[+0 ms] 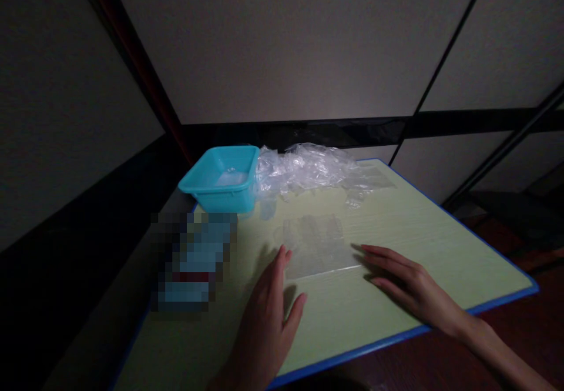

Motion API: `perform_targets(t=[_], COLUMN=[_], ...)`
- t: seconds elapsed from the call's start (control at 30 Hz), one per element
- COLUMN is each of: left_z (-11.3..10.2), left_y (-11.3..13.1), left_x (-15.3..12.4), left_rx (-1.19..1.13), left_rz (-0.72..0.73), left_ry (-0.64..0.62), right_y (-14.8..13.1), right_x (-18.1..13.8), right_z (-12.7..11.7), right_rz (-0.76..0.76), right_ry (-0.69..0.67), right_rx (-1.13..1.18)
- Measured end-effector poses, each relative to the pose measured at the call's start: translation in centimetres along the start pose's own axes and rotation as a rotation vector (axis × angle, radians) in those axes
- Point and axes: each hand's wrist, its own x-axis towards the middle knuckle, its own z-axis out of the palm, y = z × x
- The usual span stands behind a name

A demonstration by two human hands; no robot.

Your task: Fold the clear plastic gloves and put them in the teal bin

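Note:
A clear plastic bag (319, 247) lies flat on the pale yellow-green tabletop (423, 229), between my two hands. At the bag's left edge is my left hand (271, 314), its thumb held apart from the fingers and nothing in its grasp. My right hand (408, 279) hovers near the lower right corner of the bag, fingers stretched out and thumb apart, holding nothing. Whether either hand's fingertips touch the plastic, I cannot tell. Behind the bag is a loose heap of crumpled clear plastic bags (315, 166).
A turquoise plastic basin (224, 198) stands at the back left, with something whitish inside. In front of it lies a pixelated, unreadable object (198, 261). Blue edging (352, 354) runs round the table. A pale panelled wall (291, 50) rises behind the far edge.

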Motion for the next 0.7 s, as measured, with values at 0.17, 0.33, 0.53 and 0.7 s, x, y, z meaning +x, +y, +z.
perform_targets(t=[0.17,0.33,0.53,0.7], left_z=[0.3,0.6,0.4,0.3], left_y=[-0.5,-0.4,-0.1,0.0], left_x=[0.3,0.5,0.6,0.6], left_rx=[-0.055,-0.006,0.042,0.065], left_rz=[-0.056,-0.054,-0.044,-0.043], left_ry=[0.060,0.023,-0.014,-0.030], right_y=[0.6,0.0,-0.3,0.2], right_x=[1.2,2.5,3.1,3.3], right_z=[0.4,0.1,0.1,0.7], right_rz=[-0.152,-0.323,-0.366,-0.327], right_ry=[0.055,0.000,-0.072,-0.012], right_rx=[-0.170,-0.428,-0.534,-0.471])
